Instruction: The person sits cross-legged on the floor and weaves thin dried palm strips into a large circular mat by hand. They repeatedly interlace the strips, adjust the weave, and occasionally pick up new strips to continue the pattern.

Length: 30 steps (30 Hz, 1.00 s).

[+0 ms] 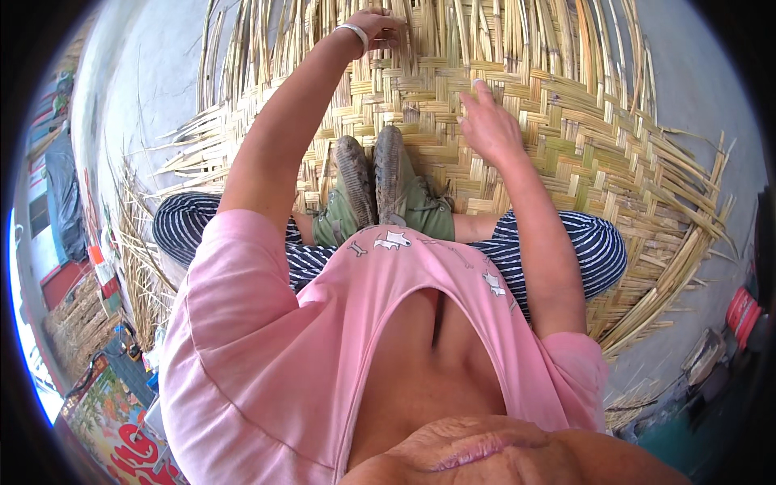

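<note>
A half-woven mat (pixel 566 149) of flat, straw-coloured reed strips spreads in front of me and under my folded legs. Its weave runs in a stepped pattern with some greenish strips. At the far side, my left hand (pixel 377 29), with a pale band at the wrist, has its fingers curled at several loose upright strips (pixel 411 42); the fingertips are partly hidden. Closer in and to the right, my right hand (pixel 491 128) rests over the woven part. Its index finger stretches forward onto the weave and its thumb stands apart, with nothing seen in it.
My green shoes (pixel 347 194) sit on the mat's near middle. Loose strip ends (pixel 687 174) fan out along the right edge and the left edge (pixel 198 137). Grey concrete floor (pixel 166 73) surrounds the mat. A bundle of straw (pixel 141 250) lies at left; a red object (pixel 741 315) stands far right.
</note>
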Motion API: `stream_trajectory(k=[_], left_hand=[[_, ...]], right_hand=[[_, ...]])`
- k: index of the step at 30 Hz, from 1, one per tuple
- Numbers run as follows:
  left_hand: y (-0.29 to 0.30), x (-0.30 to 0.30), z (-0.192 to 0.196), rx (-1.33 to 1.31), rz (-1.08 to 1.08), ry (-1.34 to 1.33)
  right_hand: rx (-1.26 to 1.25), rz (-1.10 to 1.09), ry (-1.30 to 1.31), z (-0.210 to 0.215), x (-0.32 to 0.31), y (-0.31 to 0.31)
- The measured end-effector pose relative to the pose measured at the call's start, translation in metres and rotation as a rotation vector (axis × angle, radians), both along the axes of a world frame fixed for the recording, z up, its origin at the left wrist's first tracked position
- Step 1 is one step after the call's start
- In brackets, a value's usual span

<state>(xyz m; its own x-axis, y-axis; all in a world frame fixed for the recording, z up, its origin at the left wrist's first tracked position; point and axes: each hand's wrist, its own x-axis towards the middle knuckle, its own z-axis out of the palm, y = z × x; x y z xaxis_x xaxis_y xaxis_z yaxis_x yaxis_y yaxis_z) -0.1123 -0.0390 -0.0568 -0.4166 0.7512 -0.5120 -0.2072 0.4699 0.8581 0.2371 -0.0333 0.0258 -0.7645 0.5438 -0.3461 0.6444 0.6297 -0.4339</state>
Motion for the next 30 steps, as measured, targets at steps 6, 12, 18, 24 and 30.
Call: stream_trajectory(k=[6,12,18,24,30], left_hand=[[-0.005,0.01,0.009,-0.162,-0.211,0.076],[-0.002,0.041,0.031,-0.258,-0.392,0.885],[0.002,0.029,0.041,-0.316,-0.365,0.384],[-0.032,0.031,0.049,-0.252,-0.384,0.27],[-0.019,0.054,0.039,-0.201,-0.566,1.029]], right_hand=[[-0.012,0.015,-0.03,0.007,-0.003,0.003],[0.003,-0.037,0.028,-0.001,0.001,0.003],[0.106,0.005,0.04,-0.01,0.001,0.003],[0.005,-0.015,-0.044,0.001,-0.003,0.006],[0.055,-0.034,-0.02,-0.005,-0.002,0.005]])
